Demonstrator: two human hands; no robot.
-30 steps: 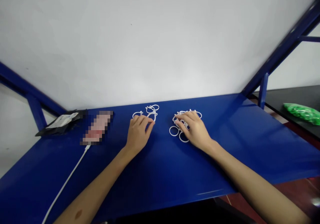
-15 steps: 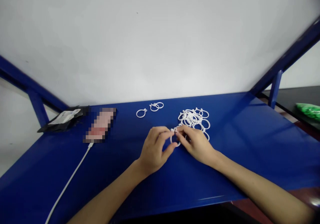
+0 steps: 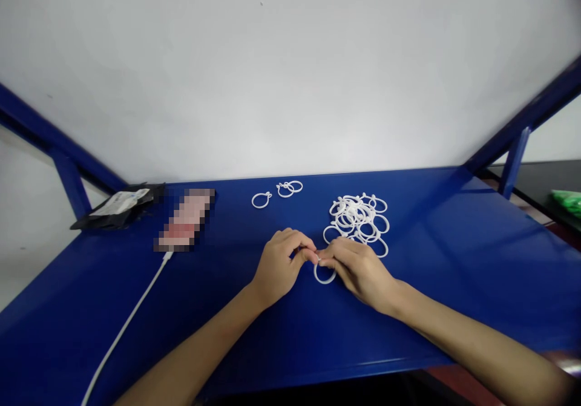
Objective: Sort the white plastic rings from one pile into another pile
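Note:
Between my two hands is a white plastic ring [image 3: 325, 282], its loop hanging below my fingertips. My left hand [image 3: 285, 265] pinches the top of the ring from the left, thumb against forefinger. From the right, my right hand [image 3: 361, 270] grips the same top part, so the ring's ends are hidden under the fingers. Just beyond my right hand lies a loose pile of similar white rings [image 3: 358, 215], each with small knobs. Farther back to the left, a single ring [image 3: 260, 200] rests beside a small overlapping group of rings [image 3: 290, 189].
A blurred-out phone-like object [image 3: 187, 218] lies at the left with a white cable [image 3: 127, 324] plugged in. Behind it is a black plastic bag [image 3: 118, 206] with a white label. The blue tabletop [image 3: 236, 333] meets a pale wall [image 3: 290, 91]; blue metal braces [image 3: 512, 163] flank it.
My fingers have closed together at the top of the ring, and the left thumb has moved up from its lower edge. The ring now hangs lower. The view has shifted slightly.

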